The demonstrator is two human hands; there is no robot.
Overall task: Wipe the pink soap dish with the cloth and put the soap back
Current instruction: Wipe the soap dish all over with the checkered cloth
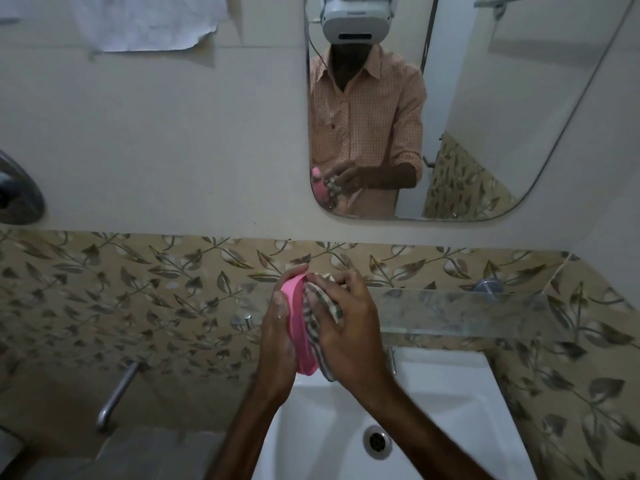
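Note:
My left hand (277,336) grips the pink soap dish (300,323), held on edge above the white sink. My right hand (349,318) presses a checked cloth (320,306) against the dish's inner face, fingers spread over the cloth. Both hands meet in front of the leaf-patterned tiles. No soap is visible anywhere in view; the dish's inside is hidden by the cloth.
A white sink (450,403) with a metal drain (377,441) lies below the hands. A glass shelf (467,311) runs along the wall at right. A metal tap (116,396) juts out at left. A mirror (485,116) above reflects a person.

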